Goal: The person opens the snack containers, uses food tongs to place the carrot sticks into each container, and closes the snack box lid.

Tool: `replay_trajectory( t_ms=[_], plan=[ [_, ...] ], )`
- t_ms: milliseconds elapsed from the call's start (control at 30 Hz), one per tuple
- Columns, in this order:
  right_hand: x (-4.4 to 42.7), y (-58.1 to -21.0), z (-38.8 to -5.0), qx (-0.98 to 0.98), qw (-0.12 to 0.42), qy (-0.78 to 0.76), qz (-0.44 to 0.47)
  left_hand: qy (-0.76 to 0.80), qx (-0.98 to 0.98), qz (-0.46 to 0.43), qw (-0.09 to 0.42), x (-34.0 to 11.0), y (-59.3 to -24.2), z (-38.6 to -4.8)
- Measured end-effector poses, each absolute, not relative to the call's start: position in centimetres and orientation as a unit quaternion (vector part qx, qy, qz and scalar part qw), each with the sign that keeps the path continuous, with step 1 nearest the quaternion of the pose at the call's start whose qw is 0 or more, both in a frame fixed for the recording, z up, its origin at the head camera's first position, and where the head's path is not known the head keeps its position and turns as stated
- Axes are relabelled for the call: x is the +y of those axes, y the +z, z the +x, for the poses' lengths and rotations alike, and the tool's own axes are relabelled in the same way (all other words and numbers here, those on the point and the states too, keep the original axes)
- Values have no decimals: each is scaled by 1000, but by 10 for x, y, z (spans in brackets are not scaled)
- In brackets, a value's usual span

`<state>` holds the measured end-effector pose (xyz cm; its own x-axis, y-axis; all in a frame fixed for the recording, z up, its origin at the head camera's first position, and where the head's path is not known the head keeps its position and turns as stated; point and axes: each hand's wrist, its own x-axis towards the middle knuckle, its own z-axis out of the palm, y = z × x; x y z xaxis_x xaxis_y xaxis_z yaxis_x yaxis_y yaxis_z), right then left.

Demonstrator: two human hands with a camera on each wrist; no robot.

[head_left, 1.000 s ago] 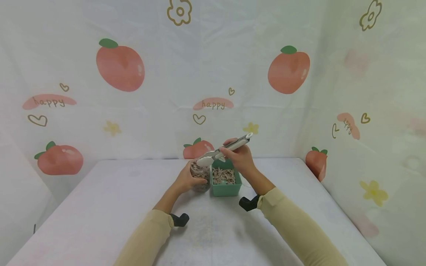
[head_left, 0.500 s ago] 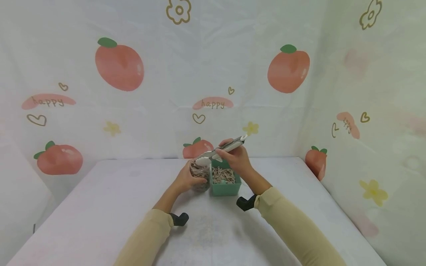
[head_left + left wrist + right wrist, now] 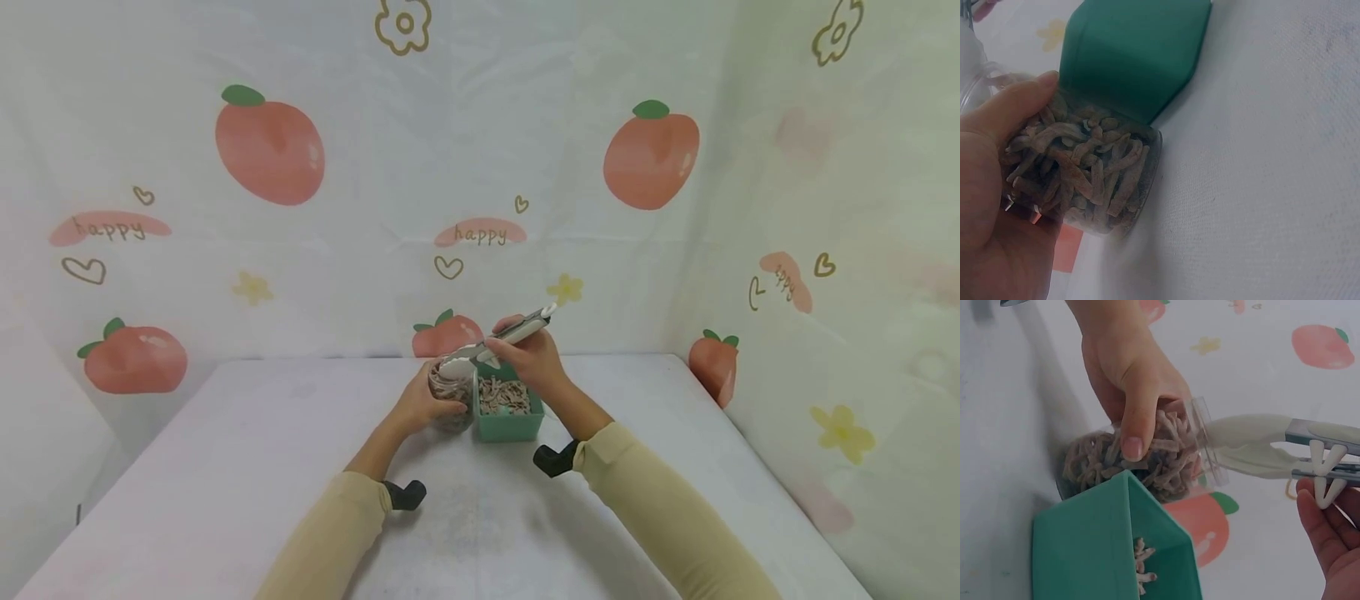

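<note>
My left hand (image 3: 415, 406) grips a clear jar (image 3: 1154, 147) from its left side, thumb across the near wall. Brownish-grey dried strips (image 3: 1079, 165) fill much of the jar. My right hand (image 3: 534, 358) holds kitchen tongs (image 3: 1254, 428) with pale tips and metal arms, slanting down to the left. The tips are at the jar's mouth in the right wrist view; whether they pinch a strip I cannot tell. Right beside the jar stands a green box (image 3: 510, 429) with more of these strips (image 3: 504, 395) inside.
A white cloth covers the table (image 3: 300, 467). Behind it hangs a white backdrop (image 3: 360, 167) printed with fruit, hearts and flowers, which also runs along the right side. Black wrist mounts (image 3: 406, 496) stick out below both hands.
My right hand has moved slightly left and down with the tongs, bringing their tips deeper into the jar's mouth. In the last half second little has moved. My left hand and the box stay put.
</note>
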<state>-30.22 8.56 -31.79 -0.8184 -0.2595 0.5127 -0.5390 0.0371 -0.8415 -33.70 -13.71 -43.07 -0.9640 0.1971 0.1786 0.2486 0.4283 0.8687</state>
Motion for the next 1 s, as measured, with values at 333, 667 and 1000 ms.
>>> replay_trajectory(
  t_ms=[333, 667, 1000],
  plan=[
    [94, -309, -299, -711, 129, 655, 223, -513, -848, -132, 27, -137, -433, -338],
    [115, -308, -302, -700, 166, 660, 217, -510, -850, -127, 27, -137, -432, -338],
    [139, -317, -301, -714, 174, 651, 190, -509, -852, -125, 25, -137, -432, -338]
  ],
)
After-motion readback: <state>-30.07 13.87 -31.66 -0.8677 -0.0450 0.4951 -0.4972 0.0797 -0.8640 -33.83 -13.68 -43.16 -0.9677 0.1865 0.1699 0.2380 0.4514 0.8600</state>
